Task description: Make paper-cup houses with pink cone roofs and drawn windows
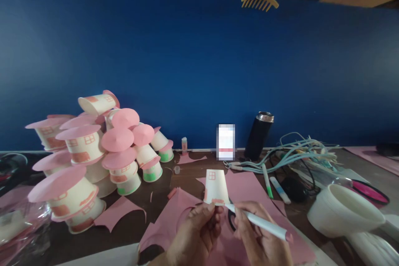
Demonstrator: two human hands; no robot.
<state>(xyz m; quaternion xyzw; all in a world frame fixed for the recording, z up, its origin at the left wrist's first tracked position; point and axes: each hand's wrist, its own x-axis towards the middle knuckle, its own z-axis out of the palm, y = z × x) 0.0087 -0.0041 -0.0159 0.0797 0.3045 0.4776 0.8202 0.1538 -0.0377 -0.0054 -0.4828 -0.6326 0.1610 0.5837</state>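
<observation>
My left hand (195, 230) grips the rim of a white paper cup (220, 187), which is upside down. On its side is a small red window drawing, and red marks run along the lower edge. My right hand (260, 239) holds a white marker pen (264, 223) with a pink end, its tip touching or very near the cup's lower edge. Pink paper (246, 185) with round cut-outs lies under both hands. Part of a black loop shows between them, mostly hidden.
At the left stand stacked paper cup houses (85, 149) with pink roofs. A black flask (258, 137), a blurred-out screen (226, 142), pale blue cables (280, 156), a green marker (267, 181), a black mouse (294, 189) and nested white cups (339, 212) occupy the back and right.
</observation>
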